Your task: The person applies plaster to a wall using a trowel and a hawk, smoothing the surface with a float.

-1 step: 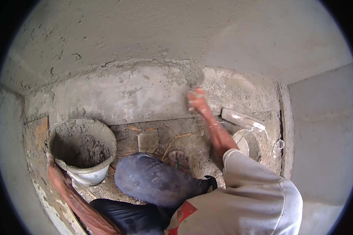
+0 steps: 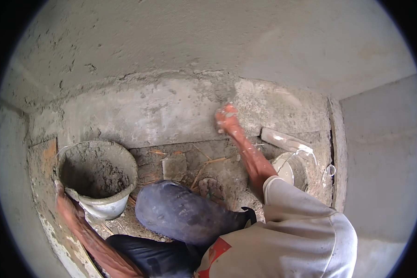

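My right hand (image 2: 227, 118) is closed around the handle of a trowel, held against the lower wall in front of me. The trowel's blade (image 2: 225, 91) is coated in grey mortar and blends into the patch behind it. At the left, a white bucket (image 2: 107, 209) holds wet grey mortar (image 2: 95, 169). My left hand (image 2: 67, 203) grips the bucket's near left side, just under the rim; some fingers are hidden. Rough plaster (image 2: 148, 44) covers the wall above, while a smoother pale band (image 2: 139, 113) runs along its foot.
Right of my forearm stands a second pail (image 2: 285, 170), partly hidden, with a pale long bar or float (image 2: 286, 140) beside it. A flat square piece (image 2: 174, 167) and wood splinters (image 2: 213, 161) lie on the floor. My knee (image 2: 180, 211) and bare foot (image 2: 212, 189) are between the pails.
My right hand has shifted slightly left and down along the wall with the trowel. The left hand and the bucket stay in place.
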The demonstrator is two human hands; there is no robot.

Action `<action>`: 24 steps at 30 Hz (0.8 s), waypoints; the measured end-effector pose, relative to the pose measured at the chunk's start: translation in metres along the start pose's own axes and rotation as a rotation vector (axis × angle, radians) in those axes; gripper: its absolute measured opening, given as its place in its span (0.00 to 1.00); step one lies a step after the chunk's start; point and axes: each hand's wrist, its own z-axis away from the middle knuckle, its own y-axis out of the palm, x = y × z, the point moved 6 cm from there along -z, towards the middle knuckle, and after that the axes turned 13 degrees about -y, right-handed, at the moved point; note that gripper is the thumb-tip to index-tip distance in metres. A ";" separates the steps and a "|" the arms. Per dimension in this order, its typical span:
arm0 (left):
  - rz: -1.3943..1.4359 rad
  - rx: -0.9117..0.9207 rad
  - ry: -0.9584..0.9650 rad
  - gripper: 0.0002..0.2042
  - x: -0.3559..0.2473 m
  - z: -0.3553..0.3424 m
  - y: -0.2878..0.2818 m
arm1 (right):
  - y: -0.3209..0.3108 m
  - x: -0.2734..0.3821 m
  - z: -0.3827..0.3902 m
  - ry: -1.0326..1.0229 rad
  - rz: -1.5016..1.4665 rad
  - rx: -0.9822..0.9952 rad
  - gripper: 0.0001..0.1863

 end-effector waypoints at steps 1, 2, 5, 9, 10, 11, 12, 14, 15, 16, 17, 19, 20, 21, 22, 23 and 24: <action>-0.001 0.001 -0.027 0.25 0.005 -0.003 0.001 | 0.015 0.008 0.004 -0.074 0.085 -0.009 0.14; 0.001 -0.008 -0.022 0.25 0.004 -0.001 -0.005 | 0.026 0.013 0.011 0.019 0.063 0.043 0.15; -0.017 -0.022 0.008 0.25 0.003 0.003 -0.007 | -0.009 0.013 0.029 -0.442 0.294 -0.063 0.14; -0.017 0.002 0.032 0.24 0.002 -0.002 -0.006 | -0.043 -0.010 0.016 0.161 -0.131 -0.070 0.12; -0.033 0.001 0.041 0.24 0.001 -0.001 -0.007 | -0.036 -0.005 0.006 0.109 -0.192 -0.005 0.10; -0.047 0.013 0.031 0.24 0.009 -0.003 0.002 | -0.030 -0.007 0.001 -0.044 -0.111 -0.058 0.09; -0.047 -0.004 0.038 0.23 0.016 -0.005 0.009 | -0.025 -0.010 -0.003 -0.193 -0.017 -0.116 0.09; -0.049 -0.028 0.073 0.23 0.002 0.000 -0.006 | 0.002 0.019 0.001 -0.274 0.183 -0.033 0.09; -0.049 -0.028 0.088 0.23 0.000 0.000 -0.009 | 0.007 0.031 0.003 -0.346 0.407 0.033 0.10; -0.049 -0.033 0.092 0.23 0.000 0.000 -0.012 | 0.005 -0.008 0.002 -0.199 0.401 0.323 0.15; -0.088 -0.071 0.087 0.22 -0.002 0.000 -0.015 | -0.019 -0.017 0.012 -0.234 0.309 0.234 0.20; -0.123 -0.105 0.077 0.22 -0.001 -0.001 -0.011 | -0.066 -0.040 0.035 -0.215 0.218 0.101 0.27; -0.085 -0.073 0.090 0.21 -0.002 0.002 -0.002 | -0.081 -0.053 0.038 -0.127 0.278 0.104 0.29; -0.052 -0.041 0.101 0.21 -0.001 0.003 0.004 | -0.090 -0.061 0.040 -0.058 0.334 0.122 0.30; -0.052 -0.032 0.100 0.21 -0.001 0.001 0.005 | -0.091 -0.066 0.041 -0.024 0.392 0.150 0.33; -0.050 -0.038 0.104 0.21 -0.003 0.000 -0.001 | -0.088 -0.054 0.038 -0.048 0.420 0.163 0.35; -0.067 -0.043 0.104 0.21 -0.003 -0.003 -0.010 | -0.083 -0.033 0.038 -0.069 0.447 0.184 0.37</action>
